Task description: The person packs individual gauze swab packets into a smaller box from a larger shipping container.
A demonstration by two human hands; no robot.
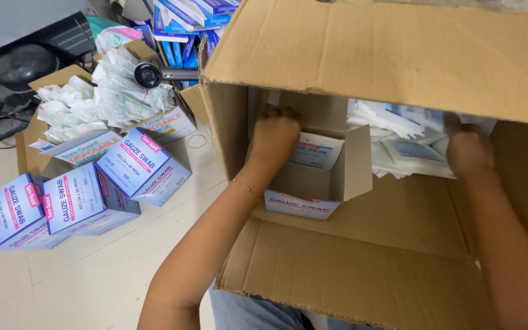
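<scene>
A big cardboard carton (398, 269) lies on its side w/ flaps open, and inside it sits a small open box (313, 183) next to a loose heap of white sachets (398, 137). The left hand (274, 135) is curled over the small box's back edge, fingers closed on the rim, while the right hand (469, 150) rests against the sachet heap, grip can't be told. Off to the left on the pale floor (93, 269) stand three blue-and-white gauze boxes (80, 195), w/ an open carton of wrapped syringes (102, 101) behind them.
</scene>
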